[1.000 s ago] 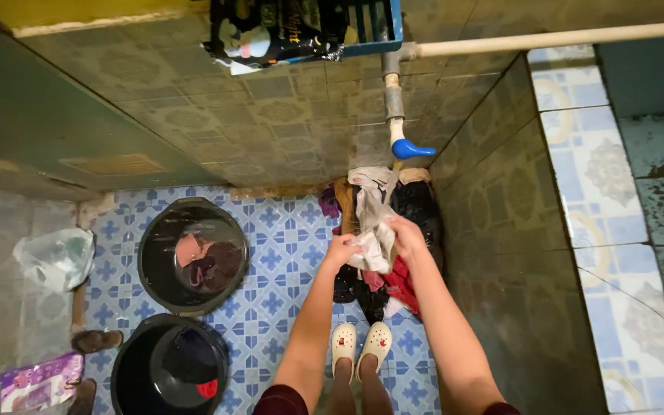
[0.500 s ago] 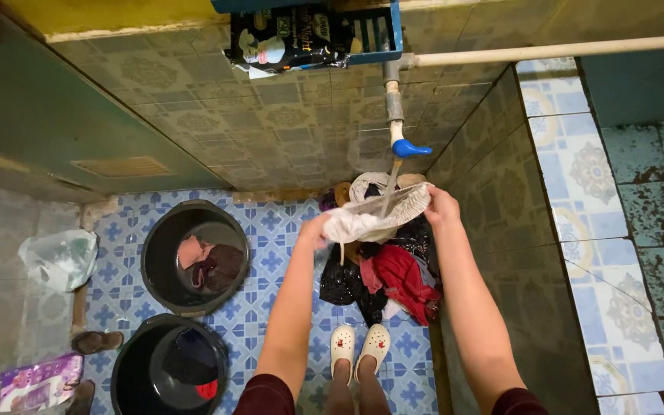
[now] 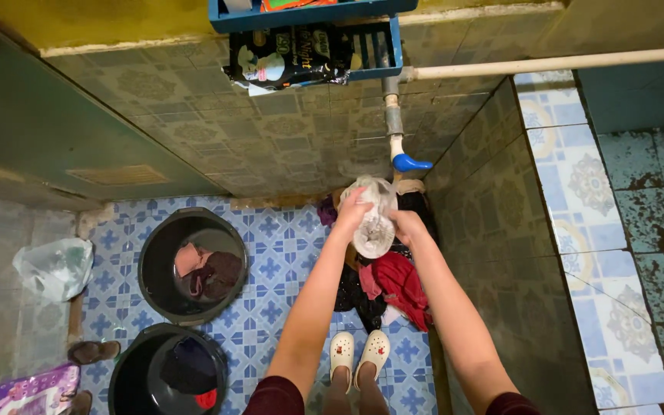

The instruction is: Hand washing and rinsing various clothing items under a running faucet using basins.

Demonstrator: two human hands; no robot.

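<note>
Both hands are up under the tap: our left hand (image 3: 353, 209) is closed on the upper left side of a pale, whitish cloth (image 3: 374, 219), and our right hand (image 3: 406, 227) grips its lower right edge. Fingers on both are curled tight into the fabric. The cloth is bunched into a rounded wad between them, wet-looking, with a mottled grey patch low down. It hangs in the air just below the blue tap (image 3: 411, 162), above the heap of laundry.

That clothes pile (image 3: 393, 280) sits straight beneath the hands, against the right-hand wall: a red garment on top, dark pieces under and behind it. Our feet in white clogs (image 3: 361, 352) stand just in front of it.

Off to the left, well apart from the hands, a dark round bucket (image 3: 192, 265) holds brownish and pink clothes, and a second black bucket (image 3: 169, 373) nearer us has a dark piece and a bit of red in it. Further left lie a clear plastic bag (image 3: 54, 267), a brown sandal (image 3: 94, 352) and a purple packet (image 3: 36, 388).

The tiled wall (image 3: 493, 200) hems in the right side closely. Open blue-patterned floor (image 3: 286, 261) runs between the buckets and the pile. Overhead, a blue shelf (image 3: 309, 11) with a dark pouch (image 3: 286, 58) hangs above the tap.
</note>
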